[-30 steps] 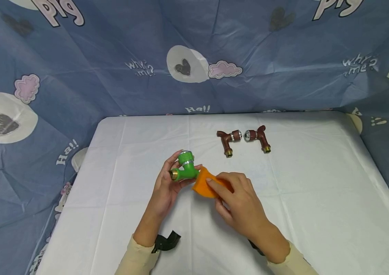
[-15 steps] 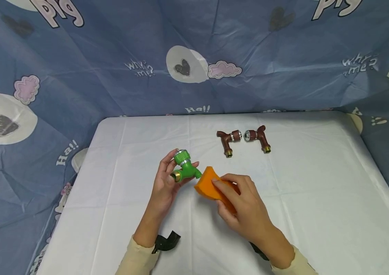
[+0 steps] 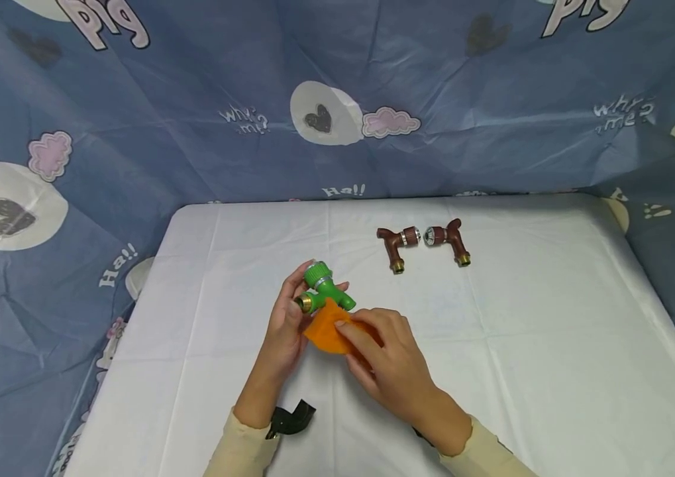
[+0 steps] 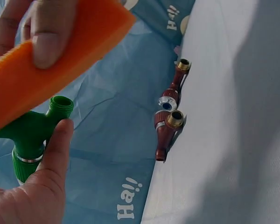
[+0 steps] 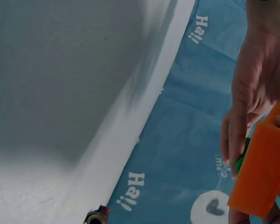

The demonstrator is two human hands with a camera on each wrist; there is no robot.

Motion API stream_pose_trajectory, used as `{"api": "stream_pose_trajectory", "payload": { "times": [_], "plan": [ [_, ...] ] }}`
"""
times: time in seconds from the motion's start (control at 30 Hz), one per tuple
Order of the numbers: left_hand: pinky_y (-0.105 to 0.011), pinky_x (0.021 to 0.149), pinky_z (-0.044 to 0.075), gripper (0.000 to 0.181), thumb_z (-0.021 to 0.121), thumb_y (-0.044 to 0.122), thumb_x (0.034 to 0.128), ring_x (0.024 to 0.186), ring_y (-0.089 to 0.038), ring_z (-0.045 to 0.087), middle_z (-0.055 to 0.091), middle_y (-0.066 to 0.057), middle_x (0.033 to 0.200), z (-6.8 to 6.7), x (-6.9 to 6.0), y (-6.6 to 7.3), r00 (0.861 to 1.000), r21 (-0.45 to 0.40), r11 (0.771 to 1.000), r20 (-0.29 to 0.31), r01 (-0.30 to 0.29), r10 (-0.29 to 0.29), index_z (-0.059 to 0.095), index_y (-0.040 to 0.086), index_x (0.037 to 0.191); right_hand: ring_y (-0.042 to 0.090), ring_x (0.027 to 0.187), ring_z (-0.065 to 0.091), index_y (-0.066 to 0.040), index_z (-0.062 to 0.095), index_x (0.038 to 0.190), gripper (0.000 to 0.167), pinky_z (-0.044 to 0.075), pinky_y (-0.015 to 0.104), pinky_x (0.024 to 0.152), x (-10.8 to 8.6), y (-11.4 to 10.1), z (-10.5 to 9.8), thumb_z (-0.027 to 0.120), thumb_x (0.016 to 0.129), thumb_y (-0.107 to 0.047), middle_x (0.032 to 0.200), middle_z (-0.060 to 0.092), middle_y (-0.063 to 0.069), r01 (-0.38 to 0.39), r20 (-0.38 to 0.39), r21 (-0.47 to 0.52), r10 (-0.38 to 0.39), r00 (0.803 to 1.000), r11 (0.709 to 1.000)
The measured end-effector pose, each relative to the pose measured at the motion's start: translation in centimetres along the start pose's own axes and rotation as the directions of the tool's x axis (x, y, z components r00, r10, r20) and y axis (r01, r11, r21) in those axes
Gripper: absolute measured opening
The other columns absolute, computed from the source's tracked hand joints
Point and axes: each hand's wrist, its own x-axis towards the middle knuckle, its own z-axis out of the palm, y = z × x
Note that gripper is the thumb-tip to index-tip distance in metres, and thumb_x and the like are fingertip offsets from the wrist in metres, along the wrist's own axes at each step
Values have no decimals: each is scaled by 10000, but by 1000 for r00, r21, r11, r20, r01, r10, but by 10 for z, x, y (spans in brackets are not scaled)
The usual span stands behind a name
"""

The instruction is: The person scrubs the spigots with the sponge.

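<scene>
My left hand grips a green faucet with a ribbed knob and a brass threaded end. An orange sponge is pinched in my right hand, held against the near side of the faucet in the head view. The left wrist view shows the sponge across the faucet's body, with the green spout opening beside my left fingers. Seen from the right wrist, the sponge hides most of the faucet, leaving a bit of green showing.
Two dark red faucets, a left one and a right one, lie with knobs facing on the white-covered table. Behind the table hangs a blue printed cloth. A black strap is at my left wrist.
The sponge moves right, off the spout's tip, then back left onto the faucet's near side. The green faucet tilts, its spout now pointing lower right. The red faucets stay put.
</scene>
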Motion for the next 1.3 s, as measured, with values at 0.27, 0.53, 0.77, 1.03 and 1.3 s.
{"api": "stream_pose_trajectory", "payload": {
  "times": [0.27,0.53,0.77,1.03,1.3],
  "plan": [
    [-401,1095,485,970,609,647,969,1329,-304,600,376,-239,1568,-4,3,3,1000,-18,1000,-25,-9,8,221,52,1629,323,1083,567,-107,690,1312,363,475,462,832,-7,5,0,705,961,-198,1257,605,131,-89,93,-46,93,991,995],
    [-394,1128,446,1015,744,584,917,1324,-338,601,356,-260,1587,-13,5,15,998,16,999,-45,-51,51,249,58,1630,293,1080,563,-97,703,1300,419,488,444,869,-16,9,-11,725,888,-168,1255,606,109,-166,167,-8,165,972,986],
    [-415,1104,482,794,554,501,1058,1307,-359,610,404,-235,1598,-14,-1,14,999,41,998,15,-46,46,275,21,1625,316,1148,558,-34,642,1382,424,462,219,1001,-4,14,-31,574,1064,-306,1315,586,166,-175,25,178,173,985,968],
    [-346,1073,503,777,428,491,1101,1359,-230,555,452,-197,1584,-2,-4,3,981,-32,998,187,-51,56,237,-61,1614,366,1186,569,-13,641,1381,391,479,296,1071,21,3,-30,594,1080,-257,1378,600,211,-36,-44,184,45,998,982],
    [-339,978,554,759,311,520,1113,1282,-193,611,555,-90,1530,-3,-7,3,970,-61,998,241,-1,16,273,-61,1601,372,1147,575,-93,720,1297,329,482,488,974,14,19,-33,524,1096,-265,1306,662,158,-40,15,44,39,999,998]
  ]
}}
